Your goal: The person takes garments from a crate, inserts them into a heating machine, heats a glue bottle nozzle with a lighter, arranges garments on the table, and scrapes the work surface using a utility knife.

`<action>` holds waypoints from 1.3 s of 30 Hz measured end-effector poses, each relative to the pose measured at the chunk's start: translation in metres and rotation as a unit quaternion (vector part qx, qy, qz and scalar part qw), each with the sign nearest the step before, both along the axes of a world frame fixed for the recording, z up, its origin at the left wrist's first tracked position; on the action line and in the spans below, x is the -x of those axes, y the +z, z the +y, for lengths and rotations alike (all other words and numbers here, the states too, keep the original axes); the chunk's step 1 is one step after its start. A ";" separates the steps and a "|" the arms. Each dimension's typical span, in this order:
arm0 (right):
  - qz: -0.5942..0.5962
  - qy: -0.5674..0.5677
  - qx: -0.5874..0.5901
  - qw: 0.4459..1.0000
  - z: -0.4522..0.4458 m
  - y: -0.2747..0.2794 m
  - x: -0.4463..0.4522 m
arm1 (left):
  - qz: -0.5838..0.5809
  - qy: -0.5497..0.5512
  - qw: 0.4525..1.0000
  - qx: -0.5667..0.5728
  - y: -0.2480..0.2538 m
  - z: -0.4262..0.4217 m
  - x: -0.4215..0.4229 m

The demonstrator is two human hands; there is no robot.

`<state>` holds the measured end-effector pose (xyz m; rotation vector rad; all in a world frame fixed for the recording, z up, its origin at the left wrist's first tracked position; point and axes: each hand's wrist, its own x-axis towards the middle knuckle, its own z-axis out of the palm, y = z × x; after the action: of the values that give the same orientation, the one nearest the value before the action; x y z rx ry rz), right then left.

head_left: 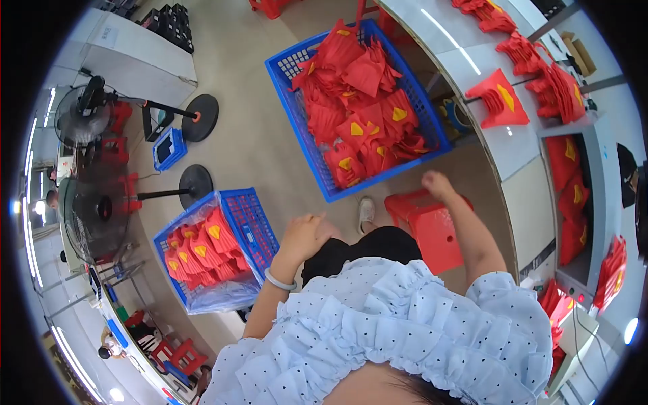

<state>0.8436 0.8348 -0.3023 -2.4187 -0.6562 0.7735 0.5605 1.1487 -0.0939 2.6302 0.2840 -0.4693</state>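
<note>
Pale workshop floor (250, 108) across the middle, and straight up to twelve o'clock: big blue basket (388, 177), heaped to the brim with red cloth pieces (358, 88), yellow patches showing on plenty of them, all tumbled every which way. Down now to half past two, and into view with the right hand (439, 185): raised between the basket's near corner and the red stool (432, 233) at four o'clock, fingers curled in. Any grip on something small? Cannot tell, with the inside of the fingers out of sight. Over to the left hand (307, 236), just off centre toward seven, pale bracelet (280, 281) on the wrist, back of the hand uppermost, in front of the dark shorts (374, 246). Open or closed down there? Cannot tell either, with the fingertips blurred. White shoe (366, 212) just beyond, between lap and basket.

Round to eight o'clock: smaller blue basket (260, 209), lined with clear plastic (223, 300), more red pieces (206, 250) in tidier rows. Standing fans at ten (84, 111) and nine (101, 206). Swinging across to two: long white table (523, 169), with a red stack (499, 98) near the edge. At three, grey box (594, 175), open-fronted, with red pieces inside. And at six, pale blue dotted blouse (378, 324).
</note>
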 end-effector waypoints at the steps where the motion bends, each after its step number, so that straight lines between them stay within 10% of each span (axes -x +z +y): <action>1: -0.046 0.001 -0.010 0.999 0.030 0.005 -0.038 | 0.004 -0.003 1.000 -0.002 -0.001 0.014 -0.016; 7: -0.358 -0.034 -0.082 0.929 0.156 0.094 -0.220 | 0.163 -0.136 0.976 0.055 -0.034 0.108 -0.114; 16: -0.326 -0.059 0.273 0.903 0.226 0.086 -0.374 | 0.137 -0.376 0.911 0.105 -0.204 0.302 -0.332; 27: -0.326 -0.061 0.218 0.918 0.238 0.077 -0.381 | -0.032 -0.057 0.994 0.086 -0.521 0.282 -0.631; 30: -0.315 -0.059 0.214 0.923 0.234 0.075 -0.383 | -0.167 0.064 0.984 0.029 -0.554 0.253 -0.667; 35: -0.298 -0.071 0.205 0.929 0.234 0.073 -0.384 | -0.036 0.055 0.989 0.134 -0.587 0.243 -0.663; 39: -0.308 -0.068 0.227 0.921 0.229 0.073 -0.384 | -0.188 -0.290 0.902 0.261 -0.531 0.232 -0.595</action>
<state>1.2274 1.0637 -0.2288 -3.1322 -0.5630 0.0813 1.1553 1.3805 -0.6247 2.1607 -0.6760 -0.1671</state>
